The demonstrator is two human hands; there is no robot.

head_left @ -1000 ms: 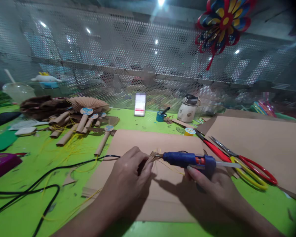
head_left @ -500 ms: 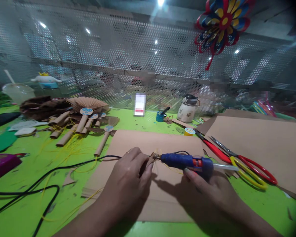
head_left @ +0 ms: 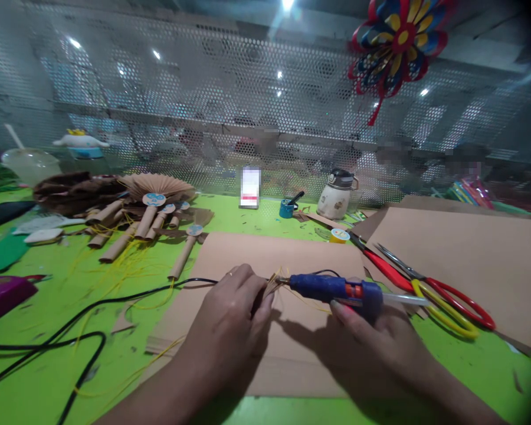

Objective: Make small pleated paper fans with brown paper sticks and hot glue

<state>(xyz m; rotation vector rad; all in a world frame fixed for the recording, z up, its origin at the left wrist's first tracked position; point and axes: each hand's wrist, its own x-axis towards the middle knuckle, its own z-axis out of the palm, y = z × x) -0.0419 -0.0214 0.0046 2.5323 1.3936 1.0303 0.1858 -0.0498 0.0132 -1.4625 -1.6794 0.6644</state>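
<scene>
In my right hand (head_left: pixel 380 336) is a blue hot glue gun (head_left: pixel 323 289), its clear glue stick (head_left: pixel 405 300) jutting from the back and its nozzle pointing left. My left hand (head_left: pixel 234 319) pinches a small piece of folded brown paper (head_left: pixel 272 285) with yellow thread about it; most of it is hidden by the fingers. The nozzle is at the right end of this paper, and whether it touches I cannot tell. Both hands are over a stack of brown paper sheets (head_left: pixel 283 251). A black cord (head_left: pixel 128 297) passes behind my left hand.
Paper fans (head_left: pixel 159 186) with rolled handles and yellow threads lie at the left. Two pairs of scissors, one with red and yellow handles (head_left: pixel 446 316), lie at the right near more brown paper (head_left: pixel 464 254). Behind stand a phone (head_left: pixel 249 188), a blue pot (head_left: pixel 287 209) and a white flask (head_left: pixel 335 198).
Almost nothing differs. The glue gun's nozzle has shifted very slightly at the paper's end; both hands keep their hold.
</scene>
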